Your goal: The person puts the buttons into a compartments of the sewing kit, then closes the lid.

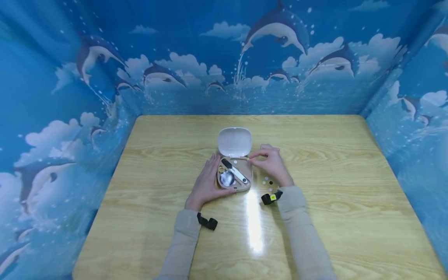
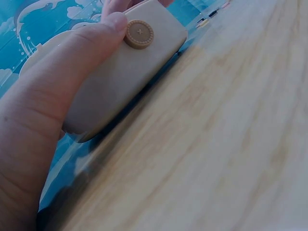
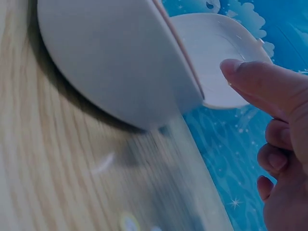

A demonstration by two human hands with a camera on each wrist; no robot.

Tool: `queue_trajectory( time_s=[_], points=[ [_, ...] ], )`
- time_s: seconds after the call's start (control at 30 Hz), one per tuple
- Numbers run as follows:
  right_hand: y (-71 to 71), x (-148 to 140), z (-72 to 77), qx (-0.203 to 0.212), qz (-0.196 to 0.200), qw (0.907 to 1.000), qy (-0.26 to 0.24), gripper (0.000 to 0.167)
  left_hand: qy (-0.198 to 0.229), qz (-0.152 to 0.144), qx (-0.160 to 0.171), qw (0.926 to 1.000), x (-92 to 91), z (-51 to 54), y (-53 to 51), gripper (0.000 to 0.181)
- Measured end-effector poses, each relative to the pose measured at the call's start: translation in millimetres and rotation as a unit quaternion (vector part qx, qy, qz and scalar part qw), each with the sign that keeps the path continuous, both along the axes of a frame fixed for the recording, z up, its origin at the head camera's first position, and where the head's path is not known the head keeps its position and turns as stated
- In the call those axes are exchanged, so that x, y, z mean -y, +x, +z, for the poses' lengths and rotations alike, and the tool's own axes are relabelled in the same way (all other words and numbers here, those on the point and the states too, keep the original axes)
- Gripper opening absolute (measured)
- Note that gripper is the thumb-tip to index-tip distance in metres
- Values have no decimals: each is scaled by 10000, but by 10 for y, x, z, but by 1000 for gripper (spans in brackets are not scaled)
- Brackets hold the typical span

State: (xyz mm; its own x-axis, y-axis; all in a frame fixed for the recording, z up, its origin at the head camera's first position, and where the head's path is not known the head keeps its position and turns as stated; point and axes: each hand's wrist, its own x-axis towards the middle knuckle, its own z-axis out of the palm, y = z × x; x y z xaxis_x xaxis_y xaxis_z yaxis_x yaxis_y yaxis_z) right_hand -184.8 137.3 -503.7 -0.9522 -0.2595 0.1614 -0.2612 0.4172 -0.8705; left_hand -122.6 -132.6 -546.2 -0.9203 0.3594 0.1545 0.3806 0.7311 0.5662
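Note:
A beige sewing box (image 1: 249, 182) stands on the table with its lid (image 1: 235, 142) raised behind it. Inside lie a black-and-white tool (image 1: 238, 174), a round silvery item (image 1: 227, 178), a small gold-coloured ring (image 1: 221, 169) and a tiny white button (image 1: 235, 162). My left hand (image 1: 207, 182) holds the box, fingers along its left side and thumb (image 2: 91, 53) across the front beside the round latch (image 2: 140, 33). At the box's back right corner, my right hand (image 1: 271, 161) pinches a tiny pale piece, probably a button (image 3: 230, 84), mostly hidden by the thumb.
Several small buttons (image 1: 271, 182), black and pale, lie on the wooden table (image 1: 350, 202) right of the box, near the right wrist. Each wrist wears a black camera band (image 1: 207, 221). Blue dolphin-printed curtains (image 1: 196, 50) stand behind and at both sides.

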Motion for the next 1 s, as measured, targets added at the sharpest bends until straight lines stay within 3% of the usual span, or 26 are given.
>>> queue_trajectory(
  time_s=[0.2, 0.37, 1.0],
  points=[
    [-9, 126, -27, 183, 90, 9998, 23, 12, -57, 11, 1, 10000, -9, 2, -3, 135],
    [1, 215, -65, 278, -79, 9995, 82, 13, -133, 40, 8, 9999, -16, 4, -3, 135],
    [7, 323, -122, -272, -200, 9979, 545, 12, -100, 58, 36, 9999, -11, -13, -13, 134]
  ],
)
